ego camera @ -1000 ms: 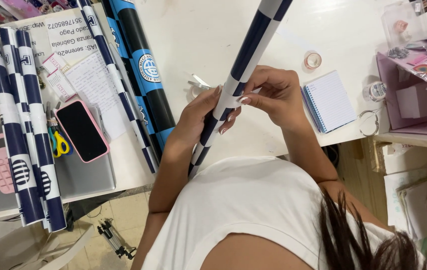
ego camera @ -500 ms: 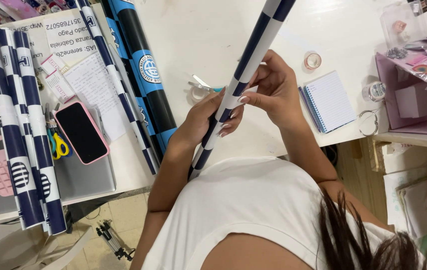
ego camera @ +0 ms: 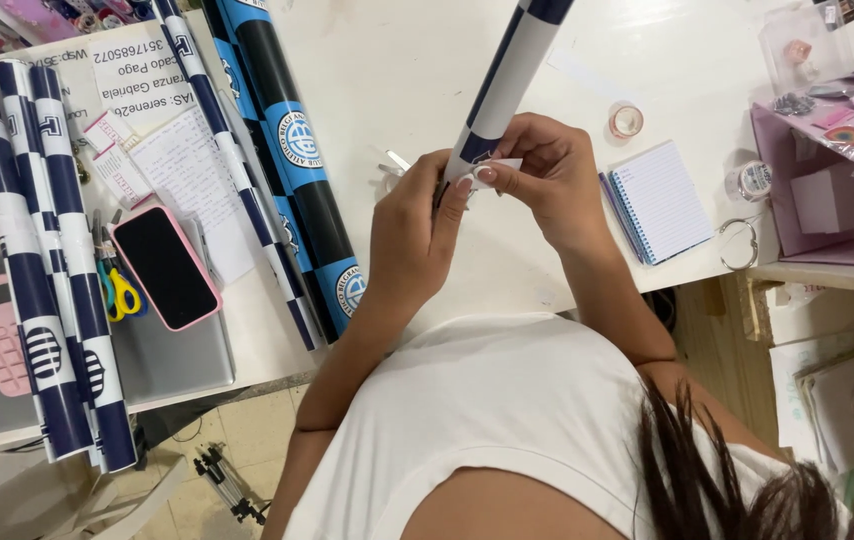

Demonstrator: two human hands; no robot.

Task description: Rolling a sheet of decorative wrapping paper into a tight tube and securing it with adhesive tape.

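At the far left, three navy-and-white rolled tubes (ego camera: 42,270) lay side by side over the edge of the white table (ego camera: 397,80), with a pink-cased phone (ego camera: 164,267) just beside them and a blue-and-black roll (ego camera: 292,170) further in. My left hand (ego camera: 412,235) was closed around the lower end of the striped roll (ego camera: 507,85), which tilted up and away over the table. My right hand (ego camera: 547,180) pinched a small white strip (ego camera: 495,165) against that roll. A spiral notepad (ego camera: 659,200) lay to the right.
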